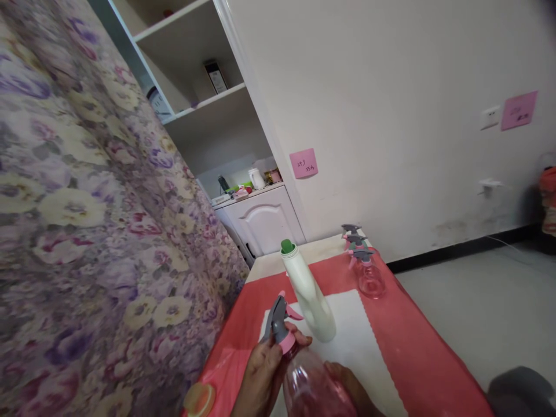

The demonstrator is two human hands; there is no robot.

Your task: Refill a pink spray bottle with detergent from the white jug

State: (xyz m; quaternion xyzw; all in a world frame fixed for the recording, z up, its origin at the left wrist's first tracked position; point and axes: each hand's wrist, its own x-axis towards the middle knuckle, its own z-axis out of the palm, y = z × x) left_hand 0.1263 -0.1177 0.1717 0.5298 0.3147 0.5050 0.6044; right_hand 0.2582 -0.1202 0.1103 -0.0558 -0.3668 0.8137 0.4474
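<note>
A clear pink spray bottle (310,385) with a grey and pink trigger head is held at the bottom centre. My left hand (264,370) grips its neck, fingers closed around the pink collar. On the right side of the bottle's body, my right hand (354,389) is wrapped round it. Just beyond stands a tall pale green bottle (309,298), with a green piece in its open mouth, on a white cloth (358,330). Several more spray bottles (371,281) stand in a row at the table's back right.
A red cover (419,324) lies over the table. An orange-yellow round item (200,399) sits at its near left edge. A floral curtain (108,243) hangs at the left, beside shelves (208,101). A pink note (304,163) is on the wall behind.
</note>
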